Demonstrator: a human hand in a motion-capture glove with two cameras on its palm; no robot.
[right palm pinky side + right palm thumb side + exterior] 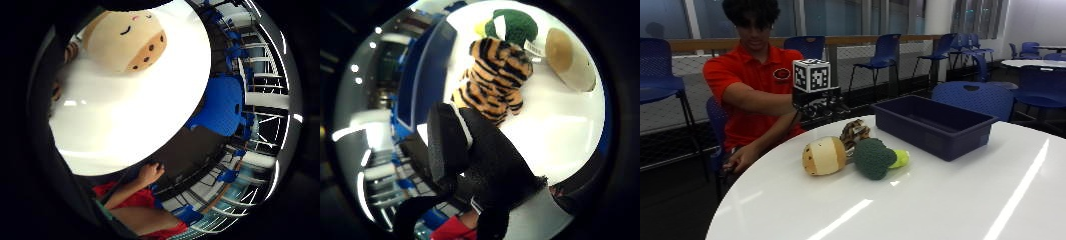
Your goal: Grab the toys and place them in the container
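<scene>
**Three toys bunched near the bin, gloved hand hanging above them**

Outside view first: a round white tabletop (959,200) carries three plush toys in a tight cluster near its far edge, on the person's side. A tan, round-bodied toy (824,155) lies on its side with its long axis running roughly across the picture, pale end toward the person. Just beside it sits a green plush (873,158), its yellow tip pointing toward a blue container (933,125). A striped tiger toy (854,132) lies behind the two, touching them, its length running away toward the person.

The container stands near the toys, not touching, open side up, long axis angled toward the table's far rim.

The right hand (818,106) hangs above the tiger toy with its hands-on part hidden; from the thumb-side palm view the gloved fingers (480,165) look loosely curled, holding nothing. The bare hand (741,158) rests below the table edge.

Broad bare tabletop spreads in front of the toys.
</scene>
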